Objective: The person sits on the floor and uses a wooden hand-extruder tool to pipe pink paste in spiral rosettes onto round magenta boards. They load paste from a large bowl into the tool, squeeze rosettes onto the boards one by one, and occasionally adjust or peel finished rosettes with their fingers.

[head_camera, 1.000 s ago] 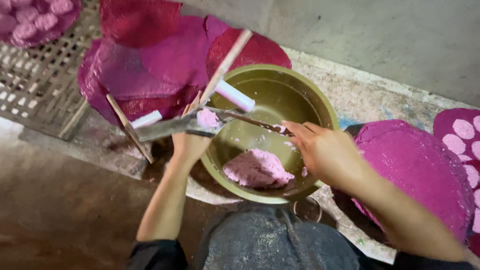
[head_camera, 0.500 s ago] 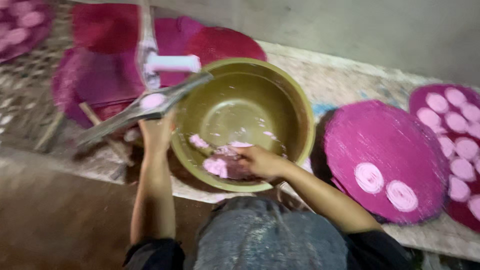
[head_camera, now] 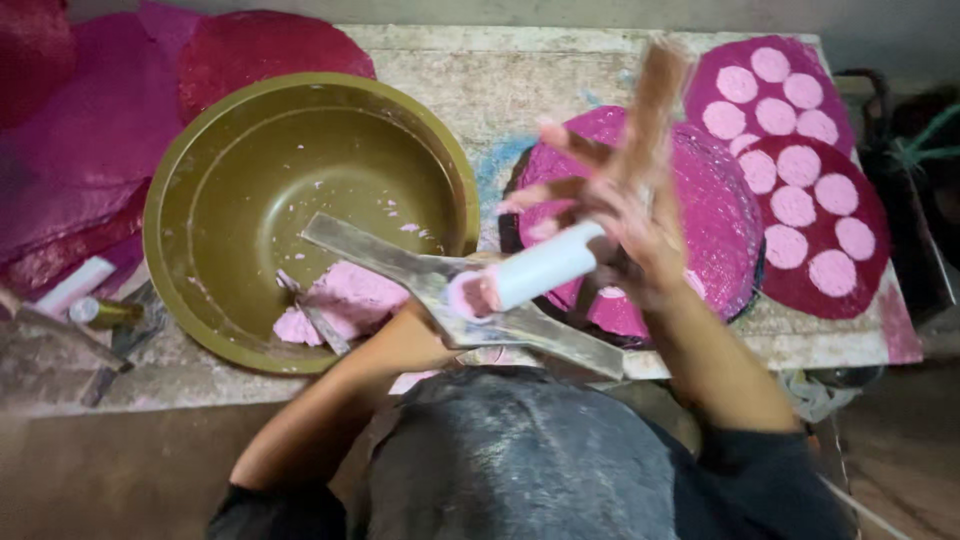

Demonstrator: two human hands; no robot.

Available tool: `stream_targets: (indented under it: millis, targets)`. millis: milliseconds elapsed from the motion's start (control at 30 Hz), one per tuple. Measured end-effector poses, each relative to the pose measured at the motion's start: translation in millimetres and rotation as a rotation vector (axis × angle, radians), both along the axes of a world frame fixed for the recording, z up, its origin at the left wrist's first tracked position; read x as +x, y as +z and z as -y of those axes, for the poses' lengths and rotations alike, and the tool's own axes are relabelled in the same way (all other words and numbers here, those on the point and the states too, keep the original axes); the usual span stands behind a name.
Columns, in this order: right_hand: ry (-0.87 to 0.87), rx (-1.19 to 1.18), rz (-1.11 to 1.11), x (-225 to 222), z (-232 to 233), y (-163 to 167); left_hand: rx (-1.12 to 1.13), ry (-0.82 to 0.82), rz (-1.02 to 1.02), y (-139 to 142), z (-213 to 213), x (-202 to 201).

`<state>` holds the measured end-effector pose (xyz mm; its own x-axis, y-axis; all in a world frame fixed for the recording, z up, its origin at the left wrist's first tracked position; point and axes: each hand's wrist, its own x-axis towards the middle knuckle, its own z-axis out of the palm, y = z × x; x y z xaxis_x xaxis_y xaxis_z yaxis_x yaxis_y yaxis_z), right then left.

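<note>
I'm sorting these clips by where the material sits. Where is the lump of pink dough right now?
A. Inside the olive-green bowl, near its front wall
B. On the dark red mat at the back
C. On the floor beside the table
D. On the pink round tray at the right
A: the pink dough lies on the bottom of the olive-green bowl, against the side nearest the person.

The scene is viewed from one head-worn camera, aimed steeply down, close above the worn stone desk (head_camera: 560, 70).
</note>
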<state>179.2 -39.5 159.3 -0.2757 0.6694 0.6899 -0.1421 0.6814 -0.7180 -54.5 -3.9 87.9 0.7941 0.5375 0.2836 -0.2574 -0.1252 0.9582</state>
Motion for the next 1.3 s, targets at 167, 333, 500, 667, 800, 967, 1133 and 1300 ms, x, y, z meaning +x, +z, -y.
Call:
stream_targets:
  millis: [167, 333, 500, 667, 800, 967, 1133, 1300]
  targets:
    - [-0.189, 0.310, 0.462, 59, 58, 3, -0.079, -0.003, -0.299, 28, 20, 33]
    - [-0.322, 0.321, 0.610, 76, 90, -8, 0.210, 0.052, -0.318, 11, 47, 90]
    - [-0.089, -0.226, 0.403, 123, 97, -13, -0.088, -0.049, -0.210, 21, 47, 127]
    - [0.504, -1.073, 0.370, 201, 107, -47, 0.072, 0.278, -0.450, 30, 49, 154]
    - [0.227, -1.025, 0.231, 235, 143, -80, 0.178, -0.071, -0.236, -1, -1, 159]
    - [-0.020, -0.938, 0.130, 245, 187, -96, -0.171, 0.701, -0.414, -85, -45, 179]
    - [-0.131, -0.985, 0.065, 238, 200, -101, -0.946, 0.480, -0.021, -125, -46, 197]
    - [-0.057, -1.090, 0.003, 235, 194, -105, -0.591, 0.721, -0.157, -141, 4, 196]
